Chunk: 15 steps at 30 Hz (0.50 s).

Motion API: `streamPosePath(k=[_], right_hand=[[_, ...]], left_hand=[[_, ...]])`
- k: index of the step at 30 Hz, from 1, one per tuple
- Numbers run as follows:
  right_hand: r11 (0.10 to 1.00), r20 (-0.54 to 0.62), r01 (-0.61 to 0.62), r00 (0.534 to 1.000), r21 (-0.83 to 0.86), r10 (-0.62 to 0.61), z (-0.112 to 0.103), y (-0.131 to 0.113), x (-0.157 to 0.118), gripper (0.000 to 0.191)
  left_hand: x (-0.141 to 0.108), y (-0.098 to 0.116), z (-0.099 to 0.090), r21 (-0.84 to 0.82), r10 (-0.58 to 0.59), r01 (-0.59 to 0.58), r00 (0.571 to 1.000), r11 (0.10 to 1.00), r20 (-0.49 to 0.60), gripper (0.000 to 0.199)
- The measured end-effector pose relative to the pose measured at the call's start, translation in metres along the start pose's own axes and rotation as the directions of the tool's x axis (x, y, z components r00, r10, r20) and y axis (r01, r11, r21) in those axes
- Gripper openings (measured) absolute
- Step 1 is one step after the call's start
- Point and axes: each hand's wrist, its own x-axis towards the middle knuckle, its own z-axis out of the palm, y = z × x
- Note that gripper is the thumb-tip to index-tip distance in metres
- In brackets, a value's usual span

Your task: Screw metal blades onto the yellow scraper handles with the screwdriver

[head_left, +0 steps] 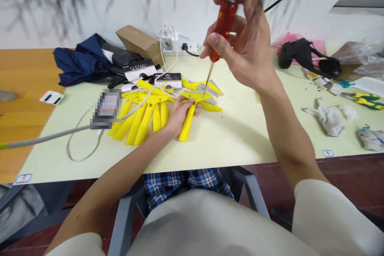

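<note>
- The right hand (240, 44) is raised and narrowly closed, with the thumb and fingers pinching a screwdriver (224, 28) that stands tilted slightly from upright. Its handle is glossy, translucent red plastic, and its thin steel shaft ends at the top bar of the yellow piece under it.
- The left hand (180, 116) is closed around a T-shaped yellow plastic piece (187, 118), fingers over the long stem, pressing it to the table. That piece lies just right of the others, with the screwdriver tip on its crossbar.
- A heap of matching yellow plastic pieces (144, 118), smooth and matte, fans out beside the left hand. More yellow pieces with flat grey blades (210, 88) lie beyond it.
- A grey cable (45, 138) runs across the heap, near a pixelated, unreadable object (105, 108).
- Black-and-white card packets (168, 81) sit behind the heap, before crumpled navy fabric (81, 62) and a brown cardboard box (141, 44).
- A white power strip (177, 44) stands at the far edge of the pale green table (228, 136).
- To the right lie pliers with yellow-green handles (363, 100), and soft, rumpled white cloth gloves (328, 118).
</note>
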Motion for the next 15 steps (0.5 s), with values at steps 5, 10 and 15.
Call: streamPosePath(k=[5,10,15], right_hand=[[0.999,0.073,0.005,0.997,0.039,-0.008,-0.0008,-0.0006,-0.0011,0.066],[0.999,0.094,0.004,0.996,0.039,-0.007,-0.0019,-0.0017,-0.0011,0.063],[0.980,0.057,0.120,0.990,0.161,-0.130,-0.0005,0.0064,-0.0003,0.060]], left_hand=[[0.0000,-0.0001,0.0000,-0.007,0.006,-0.006,1.000,1.000,0.004,0.033],[-0.0006,0.0023,0.0014,-0.016,-0.009,0.009,1.000,1.000,0.008,0.033],[-0.0010,0.0030,0.0014,-0.023,-0.022,0.023,1.000,0.999,0.011,0.032]])
